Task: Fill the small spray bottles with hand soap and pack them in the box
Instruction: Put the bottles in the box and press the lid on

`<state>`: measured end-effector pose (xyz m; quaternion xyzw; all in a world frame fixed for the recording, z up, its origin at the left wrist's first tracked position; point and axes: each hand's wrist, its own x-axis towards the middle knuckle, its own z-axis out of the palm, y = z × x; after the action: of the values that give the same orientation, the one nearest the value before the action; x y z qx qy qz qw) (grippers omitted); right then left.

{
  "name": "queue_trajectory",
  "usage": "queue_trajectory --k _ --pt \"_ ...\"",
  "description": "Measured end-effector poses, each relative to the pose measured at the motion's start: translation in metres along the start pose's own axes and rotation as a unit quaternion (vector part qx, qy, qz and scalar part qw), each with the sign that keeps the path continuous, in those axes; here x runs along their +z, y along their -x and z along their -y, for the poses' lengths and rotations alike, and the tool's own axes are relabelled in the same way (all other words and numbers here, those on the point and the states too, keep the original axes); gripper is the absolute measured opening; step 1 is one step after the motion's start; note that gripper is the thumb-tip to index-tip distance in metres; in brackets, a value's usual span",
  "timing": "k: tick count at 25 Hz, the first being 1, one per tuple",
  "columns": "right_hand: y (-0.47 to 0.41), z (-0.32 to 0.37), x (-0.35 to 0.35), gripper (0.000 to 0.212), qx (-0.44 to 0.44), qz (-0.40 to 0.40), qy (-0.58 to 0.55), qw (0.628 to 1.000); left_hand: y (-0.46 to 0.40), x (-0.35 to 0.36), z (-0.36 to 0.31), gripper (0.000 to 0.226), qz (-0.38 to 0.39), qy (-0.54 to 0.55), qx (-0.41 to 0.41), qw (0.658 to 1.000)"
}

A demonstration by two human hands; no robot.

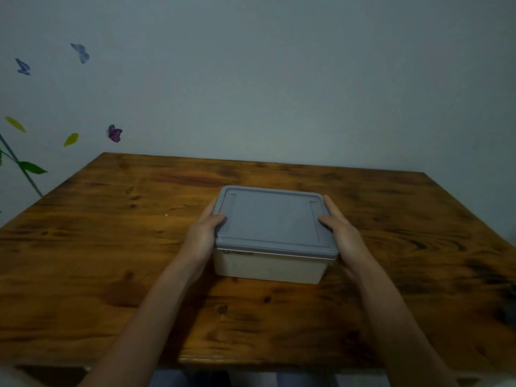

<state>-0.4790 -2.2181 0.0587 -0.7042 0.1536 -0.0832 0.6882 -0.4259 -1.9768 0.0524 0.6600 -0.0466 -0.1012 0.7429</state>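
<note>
Head view. Landmark: the box (272, 248), pale body with a grey lid (272, 222), sitting on the wooden table (111, 247) about mid-table, nearer the person's edge than the wall (279, 79).

Left hand (205, 233) is against the box's left side, thumb laid over the lid's left edge; the fingers run along the side wall, their tips hidden behind the lid rim. It grasps the box at the lid edge. Right hand (339, 229) mirrors it on the box's right side, thumb on the lid's right edge, fingers stretched along the side toward the far corner. Also grasping the box.

The lid is seated all round, as far as the near rim shows. No spray bottles and no soap container are visible anywhere beside the box. Whether they are inside it cannot be told.

Judgement: step in hand is either opening or final closing of the box; the frame does not settle which.

Doing it well, if opening:
- steady the body with the fingers and lift with the thumbs at one edge first, so the lid peels rather than jerks.
- keep the box flat on the table, since bottles inside could tip.

If closing: press evenly on both lid edges, then check the near rim for a gap.

Left of the box, on the wall: butterfly stickers (114, 133) and leaf decals.
</note>
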Motion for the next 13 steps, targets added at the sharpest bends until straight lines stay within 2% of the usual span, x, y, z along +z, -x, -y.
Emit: queue_trajectory --k 13 --pt "0.0004 -0.0041 -0.0107 0.047 -0.003 -0.003 0.002 1.0 0.0115 0.0079 0.0081 0.039 -0.018 0.005 0.027 0.999"
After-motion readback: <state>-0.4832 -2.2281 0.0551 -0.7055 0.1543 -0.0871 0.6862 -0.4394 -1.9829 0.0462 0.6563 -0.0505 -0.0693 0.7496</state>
